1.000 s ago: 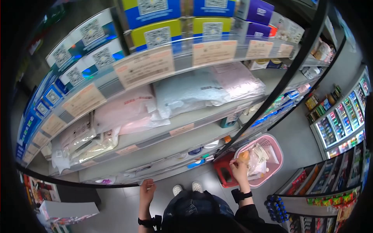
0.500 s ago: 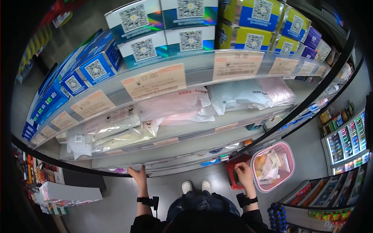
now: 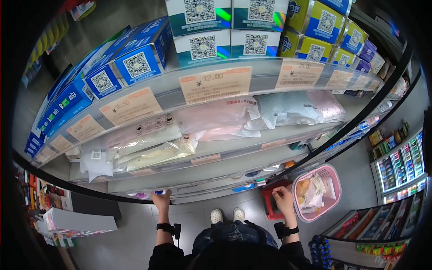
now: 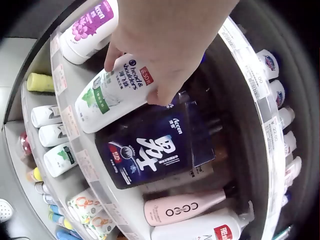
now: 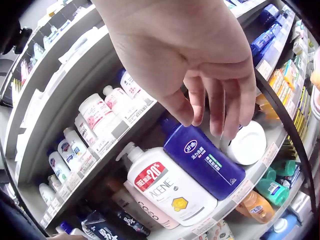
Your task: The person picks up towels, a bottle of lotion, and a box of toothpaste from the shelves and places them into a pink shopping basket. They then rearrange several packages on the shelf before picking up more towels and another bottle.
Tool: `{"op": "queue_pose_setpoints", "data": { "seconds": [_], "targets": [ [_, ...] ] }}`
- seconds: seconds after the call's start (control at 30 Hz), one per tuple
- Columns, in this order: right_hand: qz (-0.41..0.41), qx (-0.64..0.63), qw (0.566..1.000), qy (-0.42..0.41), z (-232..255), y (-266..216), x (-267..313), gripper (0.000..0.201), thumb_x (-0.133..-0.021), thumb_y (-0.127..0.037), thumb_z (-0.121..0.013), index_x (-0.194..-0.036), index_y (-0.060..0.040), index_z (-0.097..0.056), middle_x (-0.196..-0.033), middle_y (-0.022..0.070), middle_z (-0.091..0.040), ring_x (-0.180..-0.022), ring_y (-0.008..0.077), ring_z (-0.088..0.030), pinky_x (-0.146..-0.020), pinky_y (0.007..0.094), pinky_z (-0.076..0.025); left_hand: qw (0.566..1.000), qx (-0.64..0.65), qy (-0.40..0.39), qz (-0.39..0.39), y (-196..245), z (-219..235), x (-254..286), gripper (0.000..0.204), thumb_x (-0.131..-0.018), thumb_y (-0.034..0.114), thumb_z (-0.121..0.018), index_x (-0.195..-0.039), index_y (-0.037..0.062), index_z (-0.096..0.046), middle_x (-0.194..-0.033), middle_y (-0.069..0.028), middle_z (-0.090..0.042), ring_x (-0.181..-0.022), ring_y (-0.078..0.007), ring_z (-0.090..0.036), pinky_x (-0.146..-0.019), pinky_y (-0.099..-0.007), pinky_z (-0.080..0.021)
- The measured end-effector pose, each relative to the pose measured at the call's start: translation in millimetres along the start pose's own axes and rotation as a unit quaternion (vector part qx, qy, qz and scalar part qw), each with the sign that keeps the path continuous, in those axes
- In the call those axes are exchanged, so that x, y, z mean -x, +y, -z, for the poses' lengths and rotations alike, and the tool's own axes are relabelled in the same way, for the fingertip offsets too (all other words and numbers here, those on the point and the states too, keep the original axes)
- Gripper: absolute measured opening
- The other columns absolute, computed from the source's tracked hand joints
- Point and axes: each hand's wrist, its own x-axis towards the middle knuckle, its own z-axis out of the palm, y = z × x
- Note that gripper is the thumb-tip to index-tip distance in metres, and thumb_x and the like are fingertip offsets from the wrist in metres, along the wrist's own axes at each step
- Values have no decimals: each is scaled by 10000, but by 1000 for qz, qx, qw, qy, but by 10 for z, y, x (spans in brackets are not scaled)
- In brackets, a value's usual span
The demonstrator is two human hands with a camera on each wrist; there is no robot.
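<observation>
On a lower shelf, my left hand (image 4: 162, 42) grips a white head & shoulders shampoo bottle (image 4: 102, 102) with green print, thumb on one side and fingers on the other. Beside it is a dark blue Accen men's box (image 4: 150, 155), and on the other side a white Accen bottle with a purple label (image 4: 92, 32). My right hand (image 5: 190, 55) hangs with loosely bent fingers and holds nothing. It overlaps a blue bottle (image 5: 205, 162) and a round white container (image 5: 247, 142) on the shelf in the right wrist view.
A pink basket (image 3: 338, 182) with packaged goods in it stands on the floor right of my right hand, beside a red basket (image 3: 267, 204). Boxes (image 3: 137, 65) and bagged packs (image 3: 216, 117) fill the upper shelves. A black shelf frame (image 3: 346, 123) slants across the right.
My left hand has reached in to the lower shelf and taken hold of the bottle. The right hand has drawn back from over the pink basket to its left side. The head view has shifted left.
</observation>
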Motion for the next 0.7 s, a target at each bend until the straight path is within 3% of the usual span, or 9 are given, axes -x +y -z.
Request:
{"op": "queue_pose_setpoints", "data": {
  "seconds": [0.07, 0.17, 0.23, 0.37, 0.43, 0.5, 0.57, 0.63, 0.7],
  "targets": [
    [-3, -9, 1000, -6, -67, -9, -8, 102, -862, -74, -657, -935, -3, -654, -800, 74, -680, -767, 118, -647, -695, 256, -496, 998, 13, 60, 9, 7, 34, 73, 548, -603, 98, -819, -1084, -17, -582, -987, -170, -660, -906, -317, -638, -840, -370, -484],
    [-8, -11, 1000, -25, -115, -33, -10, 101, -859, -72, -664, -938, -9, -654, -805, 44, -668, -780, 98, -626, -699, 242, -484, 999, 28, 28, 22, -18, 82, 131, 640, -573, 100, -836, -1126, -14, -535, -1027, -156, -623, -936, -290, -616, -846, -366, -476],
    [-10, -3, 999, -38, -140, -40, -5, 105, -858, -68, -667, -943, -8, -654, -810, 45, -671, -785, 98, -627, -704, 242, -486, 994, 38, -11, 104, 0, 124, 142, 626, -576, 99, -832, -1122, 7, -539, -1055, -142, -604, -976, -267, -599, -856, -363, -469],
    [36, -59, 994, -83, -162, -142, -31, 128, -850, -55, -666, -969, -8, -665, -816, 89, -687, -757, 125, -647, -700, 266, -510, 1000, 7, -25, 3, 285, 305, 342, 593, -580, 111, -825, -1094, 24, -541, -1012, -128, -607, -938, -281, -607, -824, -373, -482],
    [41, -73, 989, -121, -167, -355, 9, 147, -844, -60, -681, -982, -12, -665, -819, 86, -684, -762, 127, -644, -704, 267, -509, 989, -12, -125, -81, 575, 437, 442, 594, -555, 85, -822, -1077, 64, -539, -967, -99, -592, -882, -246, -589, -825, -350, -475],
    [132, -76, 964, -217, -225, -696, 61, 264, -826, -115, -734, -1052, -19, -638, -850, 86, -678, -766, 132, -632, -713, 272, -509, 980, -2, -167, -104, 829, 449, 538, 589, -552, 102, -827, -1069, 62, -548, -960, -103, -598, -864, -256, -597, -808, -346, -486],
    [179, -37, 946, -266, -348, -1055, 148, 370, -818, -185, -764, -1125, -41, -617, -835, 62, -656, -774, 130, -637, -716, 274, -506, 940, 65, -303, -141, 1109, 377, 623, 571, -554, 120, -832, -1051, 58, -558, -940, -103, -605, -838, -243, -609, -780, -341, -499],
    [204, 33, 927, -314, -476, -1377, 253, 520, -796, -346, -777, -1187, -68, -578, -825, 95, -644, -744, 221, -659, -680, 316, -519, 918, 83, -370, -115, 1474, 237, 705, 561, -561, 143, -849, -1042, 50, -575, -924, -97, -615, -815, -223, -621, -753, -334, -506],
    [275, 78, 916, -281, -639, -1503, 354, 604, -803, -459, -725, -1209, -54, -535, -828, 153, -659, -747, 329, -668, -657, 392, -529, 879, 64, -453, -136, 1674, 36, 801, 585, -573, 217, -868, -1052, 44, -580, -949, -154, -653, -850, -343, -665, -743, -387, -523]
  ]
}}
